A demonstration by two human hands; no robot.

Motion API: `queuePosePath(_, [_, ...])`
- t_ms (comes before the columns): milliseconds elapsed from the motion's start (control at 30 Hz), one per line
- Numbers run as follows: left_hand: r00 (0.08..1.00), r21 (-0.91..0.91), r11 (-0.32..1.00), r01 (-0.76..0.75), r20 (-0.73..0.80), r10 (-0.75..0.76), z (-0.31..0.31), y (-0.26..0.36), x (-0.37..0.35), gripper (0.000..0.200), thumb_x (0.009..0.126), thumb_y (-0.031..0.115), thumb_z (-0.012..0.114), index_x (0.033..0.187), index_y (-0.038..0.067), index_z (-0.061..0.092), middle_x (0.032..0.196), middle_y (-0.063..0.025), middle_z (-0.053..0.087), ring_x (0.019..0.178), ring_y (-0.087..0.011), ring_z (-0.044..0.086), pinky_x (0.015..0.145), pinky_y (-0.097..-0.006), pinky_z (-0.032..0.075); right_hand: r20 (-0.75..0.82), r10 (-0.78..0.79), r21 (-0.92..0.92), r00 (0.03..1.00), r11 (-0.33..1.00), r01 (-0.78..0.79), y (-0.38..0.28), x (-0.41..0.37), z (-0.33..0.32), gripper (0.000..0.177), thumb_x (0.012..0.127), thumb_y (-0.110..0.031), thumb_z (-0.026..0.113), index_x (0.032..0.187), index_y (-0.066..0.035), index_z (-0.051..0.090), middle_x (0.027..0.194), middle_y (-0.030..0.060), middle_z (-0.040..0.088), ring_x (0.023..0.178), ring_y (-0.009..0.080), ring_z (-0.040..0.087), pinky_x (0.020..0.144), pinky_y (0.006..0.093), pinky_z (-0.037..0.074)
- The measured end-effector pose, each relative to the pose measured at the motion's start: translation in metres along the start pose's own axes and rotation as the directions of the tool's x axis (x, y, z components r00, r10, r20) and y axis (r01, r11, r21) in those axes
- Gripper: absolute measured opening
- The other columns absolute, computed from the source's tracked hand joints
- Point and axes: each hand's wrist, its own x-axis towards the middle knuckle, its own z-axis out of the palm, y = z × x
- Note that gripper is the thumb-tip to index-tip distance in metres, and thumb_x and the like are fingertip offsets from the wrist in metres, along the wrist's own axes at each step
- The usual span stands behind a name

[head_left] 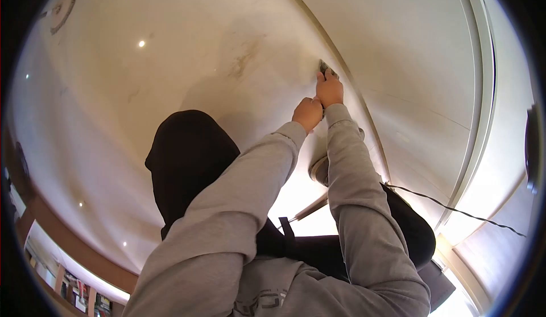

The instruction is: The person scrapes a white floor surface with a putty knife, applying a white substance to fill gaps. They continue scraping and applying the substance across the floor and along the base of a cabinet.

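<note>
My right hand [330, 91] is closed on a small dark greenish flat piece [326, 67], pressed against the glossy pale floor [267, 27] near the base of a white panel [398, 44]. Its kind is hard to make out, as my fingers cover most of it. Close beside the right wrist, my left hand [307, 115] is curled shut and touches it. Whatever lies inside the left fingers is hidden. A brown smudge [244, 61] marks the floor to the left of both hands.
My bent knee [190, 152] in black cloth is at the left. A shoe [320, 171] shows between my arms. At the right, a dark twisted cable [455, 208] crosses the panel's lower end. Shelves with small items [79, 285] stand at lower left.
</note>
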Motion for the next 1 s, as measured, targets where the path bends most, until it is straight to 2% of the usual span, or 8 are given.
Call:
queuePosePath(133, [0.976,-0.674,0.716,0.183,0.209,-0.053,0.030,-0.005,0.025,0.034,0.099,0.038,0.039,0.118,0.015,0.057,0.090,-0.0029,0.063,0.083,-0.0174,0.062,0.067,-0.0349,0.051,0.032,0.017,-0.030,0.999,0.999,-0.016,-0.009,0.000,-0.012,0.054,0.097,-0.039,0.044,0.136,-0.001,0.048,0.126,0.0315,0.055,0.108,0.0481,0.059,0.093,0.0515,0.049])
queuePosePath(367, [0.966,-0.741,0.655,0.148,0.250,0.065,0.039,0.011,0.039,0.025,0.099,0.037,0.038,0.102,0.019,0.055,0.076,0.0009,0.057,0.061,-0.0118,0.051,0.050,-0.0283,0.033,0.076,0.039,-0.037,0.996,0.999,-0.037,-0.005,0.029,-0.019,0.045,0.097,-0.037,0.044,0.118,0.000,0.057,0.114,0.0294,0.063,0.106,0.0464,0.061,0.091,0.0511,0.049])
queuePosePath(433, [0.960,-0.658,0.738,0.147,0.276,0.055,0.038,0.007,0.039,0.034,0.103,0.034,0.020,0.106,0.016,0.049,0.070,-0.0005,0.051,0.049,-0.0132,0.039,0.046,-0.0295,0.031,0.033,-0.071,-0.116,0.997,0.991,0.074,-0.006,0.023,-0.017,0.044,0.098,-0.037,0.043,0.115,0.001,0.058,0.115,0.0293,0.063,0.102,0.0464,0.062,0.090,0.0518,0.049])
queuePosePath(567, [0.931,-0.690,0.703,0.173,0.347,0.111,0.035,0.003,0.059,0.035,0.103,0.035,0.021,0.108,0.016,0.050,0.075,-0.0015,0.054,0.054,-0.0144,0.045,0.046,-0.0299,0.033,0.120,0.048,-0.043,0.992,0.998,-0.043,-0.011,0.032,-0.018,0.048,0.098,-0.036,0.043,0.122,0.003,0.055,0.116,0.0290,0.062,0.101,0.0469,0.062,0.091,0.0527,0.049])
queuePosePath(700, [0.993,-0.768,0.634,0.090,0.114,-0.003,0.048,0.016,0.045,0.035,0.102,0.036,0.025,0.111,0.014,0.051,0.090,-0.0055,0.059,0.066,-0.0170,0.054,0.049,-0.0318,0.038,-0.038,-0.151,-0.096,0.988,0.984,0.147,-0.011,0.035,-0.020,0.046,0.097,-0.035,0.046,0.121,0.003,0.056,0.107,0.0290,0.065,0.099,0.0487,0.062,0.091,0.0523,0.049])
queuePosePath(833, [0.936,-0.751,0.626,0.208,0.340,0.097,0.050,-0.009,0.066,0.036,0.101,0.033,0.029,0.122,0.012,0.050,0.098,-0.0067,0.061,0.072,-0.0191,0.057,0.057,-0.0354,0.045,0.080,-0.013,-0.104,0.997,0.994,0.021,-0.001,0.033,-0.015,0.044,0.097,-0.035,0.046,0.121,0.000,0.055,0.105,0.0280,0.066,0.098,0.0495,0.062,0.090,0.0537,0.049])
queuePosePath(933, [0.985,-0.832,0.550,0.072,0.146,0.092,0.054,0.014,0.045,0.036,0.101,0.033,0.029,0.121,0.012,0.050,0.101,-0.0070,0.061,0.077,-0.0202,0.059,0.060,-0.0365,0.047,-0.091,-0.220,-0.134,0.971,0.969,0.207,0.008,0.041,-0.003,0.041,0.096,-0.035,0.047,0.112,0.002,0.058,0.098,0.0267,0.068,0.095,0.0490,0.063,0.088,0.0535,0.050])
queuePosePath(1000, [0.992,-0.838,0.534,0.115,0.127,-0.013,0.054,0.011,0.046,0.026,0.100,0.030,0.036,0.110,0.015,0.054,0.087,-0.0023,0.062,0.070,-0.0161,0.058,0.055,-0.0316,0.043,0.004,-0.061,-0.113,0.998,0.992,0.061,-0.002,0.034,-0.012,0.041,0.097,-0.035,0.045,0.111,0.002,0.058,0.101,0.0278,0.067,0.098,0.0480,0.063,0.089,0.0530,0.049])
